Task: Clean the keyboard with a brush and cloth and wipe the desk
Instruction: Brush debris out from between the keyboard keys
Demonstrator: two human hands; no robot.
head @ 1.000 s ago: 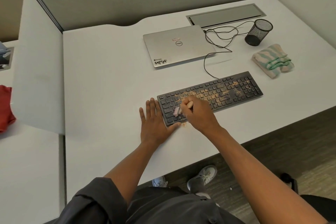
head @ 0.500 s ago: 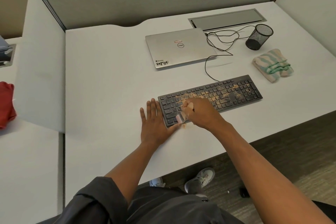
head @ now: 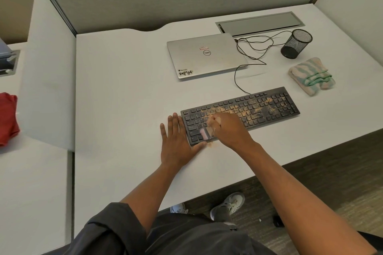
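Right hand (head: 229, 130) grips small pink brush (head: 204, 134) at left end of long black dust-strewn keyboard (head: 269, 107); orange dust lies rightward along its length; left hand (head: 176, 143) flat on white worktop (head: 124, 89), bracing the end.

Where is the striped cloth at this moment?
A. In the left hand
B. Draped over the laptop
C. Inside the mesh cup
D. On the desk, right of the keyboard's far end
D: the folded striped cloth lies on the desk, untouched, beyond the keyboard, near the mesh cup.

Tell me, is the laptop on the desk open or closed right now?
Closed. The laptop lies flat on the desk behind the keyboard, lid down, with its logo and stickers facing up.
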